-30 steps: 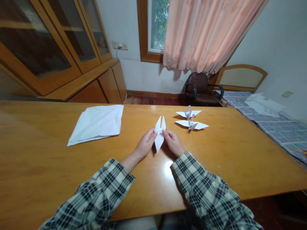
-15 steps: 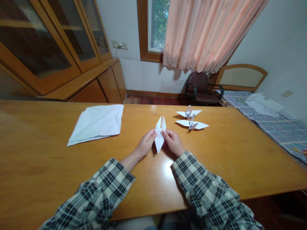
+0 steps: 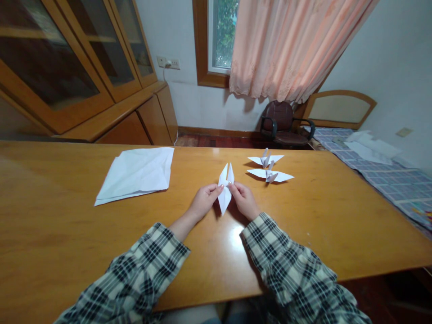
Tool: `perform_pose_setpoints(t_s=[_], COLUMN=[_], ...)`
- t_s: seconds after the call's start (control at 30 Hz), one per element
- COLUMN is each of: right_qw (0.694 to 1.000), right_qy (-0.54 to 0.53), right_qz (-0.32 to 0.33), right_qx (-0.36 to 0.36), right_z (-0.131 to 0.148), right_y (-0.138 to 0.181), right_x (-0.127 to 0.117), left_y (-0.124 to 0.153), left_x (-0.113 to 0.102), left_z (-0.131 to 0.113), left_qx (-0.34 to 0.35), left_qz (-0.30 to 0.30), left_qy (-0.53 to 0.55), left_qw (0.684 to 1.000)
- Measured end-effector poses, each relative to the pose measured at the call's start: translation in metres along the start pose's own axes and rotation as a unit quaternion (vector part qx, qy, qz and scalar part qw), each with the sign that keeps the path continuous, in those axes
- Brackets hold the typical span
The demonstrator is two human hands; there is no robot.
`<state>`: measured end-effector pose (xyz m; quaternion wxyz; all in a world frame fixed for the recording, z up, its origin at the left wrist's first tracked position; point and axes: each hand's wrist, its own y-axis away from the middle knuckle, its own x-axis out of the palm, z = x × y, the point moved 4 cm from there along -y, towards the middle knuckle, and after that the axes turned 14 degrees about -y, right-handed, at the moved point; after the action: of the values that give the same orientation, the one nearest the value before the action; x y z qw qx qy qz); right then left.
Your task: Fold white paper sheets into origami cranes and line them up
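A piece of white folded paper is held between my two hands above the middle of the table. It is a narrow diamond with two points split apart at the far end and one point toward me. My left hand pinches its left edge, thumb on top. On the opposite edge, my right hand grips with its thumb pressed near the centre fold. The fingers beneath the paper are hidden.
Two finished paper cranes, a nearer one and a farther one, stand right of my hands. White paper sheets lie at the left on the wooden table. Beyond the table are a chair and a cabinet.
My left thumb has slid slightly inward across the folded paper, toward its centre. The paper and my right hand stay almost in place.
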<state>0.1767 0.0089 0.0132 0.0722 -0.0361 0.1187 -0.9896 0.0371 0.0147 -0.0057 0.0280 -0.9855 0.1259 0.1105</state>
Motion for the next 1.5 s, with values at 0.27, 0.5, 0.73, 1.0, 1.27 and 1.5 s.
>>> perform_pose_setpoints(t_s=[0.27, 0.5, 0.73, 1.0, 1.27, 1.5], right_qw=[0.998, 0.995, 0.999, 1.0, 0.999, 0.999], right_qy=[-0.037, -0.052, -0.029, -0.005, -0.042, -0.034], right_qz=[0.003, 0.022, 0.015, 0.026, -0.004, -0.013], right_qx=[0.057, 0.078, 0.025, 0.008, 0.024, 0.016], right_z=[-0.008, -0.012, -0.007, -0.005, -0.005, -0.004], right_y=[0.002, 0.005, 0.004, 0.004, 0.004, 0.003], right_x=[0.002, 0.006, 0.006, 0.007, 0.004, 0.001], left_y=[0.002, 0.003, 0.003, 0.003, 0.006, 0.006], left_x=[-0.001, -0.002, -0.002, 0.0, 0.001, -0.002], left_z=[-0.003, -0.009, -0.008, -0.008, -0.012, -0.013], left_qx=[0.018, 0.032, 0.031, 0.047, 0.064, 0.064], left_qz=[-0.016, -0.026, -0.017, -0.006, -0.017, -0.044], left_qy=[-0.031, -0.037, -0.035, -0.038, -0.081, -0.098], left_qw=[0.999, 0.998, 0.999, 0.998, 0.995, 0.992])
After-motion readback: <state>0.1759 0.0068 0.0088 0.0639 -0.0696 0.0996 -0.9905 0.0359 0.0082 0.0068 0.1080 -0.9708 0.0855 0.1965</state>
